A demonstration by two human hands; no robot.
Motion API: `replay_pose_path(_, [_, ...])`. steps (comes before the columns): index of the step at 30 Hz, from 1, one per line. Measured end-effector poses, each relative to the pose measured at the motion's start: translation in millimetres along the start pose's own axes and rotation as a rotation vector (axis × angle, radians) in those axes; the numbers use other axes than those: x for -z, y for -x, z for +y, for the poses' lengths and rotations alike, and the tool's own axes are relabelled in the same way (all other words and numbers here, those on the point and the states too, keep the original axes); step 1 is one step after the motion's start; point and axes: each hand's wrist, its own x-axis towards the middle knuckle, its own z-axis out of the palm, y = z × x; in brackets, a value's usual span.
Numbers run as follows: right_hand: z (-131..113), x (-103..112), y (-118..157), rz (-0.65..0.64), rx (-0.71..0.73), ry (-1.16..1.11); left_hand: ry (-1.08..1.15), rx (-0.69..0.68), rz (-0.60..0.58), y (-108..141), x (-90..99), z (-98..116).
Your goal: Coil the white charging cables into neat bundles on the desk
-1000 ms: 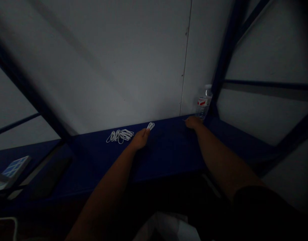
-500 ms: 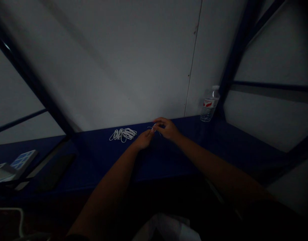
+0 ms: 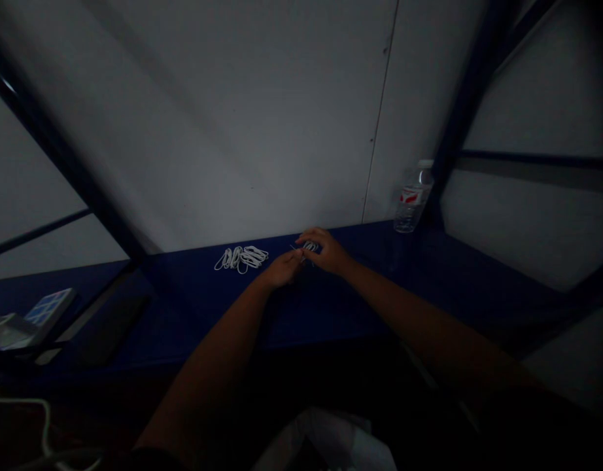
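My left hand [image 3: 284,269] is closed on a small looped white cord [image 3: 310,246], pinching it at its left end. My right hand [image 3: 327,251] curls round the same cord from the right, thumb and fingers on its loops. Both hands are close together above the blue shelf [image 3: 326,314]. Several coiled white cords [image 3: 242,258] lie side by side on the shelf, to the left of my left hand. The picture is dark, and the fingertips are hard to make out.
A clear plastic bottle [image 3: 412,199] with a red and white label stands at the right, by the wall. At the left are a dark flat object [image 3: 114,330] and a white box with blue squares [image 3: 49,311]. Blue frame posts rise on both sides.
My right hand's fingers have spread slightly, and more of the cord's loops show between them. The view has shifted a little.
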Motion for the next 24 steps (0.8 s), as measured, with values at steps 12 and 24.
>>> replay_pose_path(12, [10.0, 0.4, 9.7, -0.301, -0.485, -0.669, -0.050, -0.041, -0.154, 11.2, 9.2, 16.0])
replay_pose_path(24, [-13.1, 39.3, 2.2, -0.245, 0.207, -0.002, -0.083, -0.033, -0.148, 5.1, 12.1, 9.5])
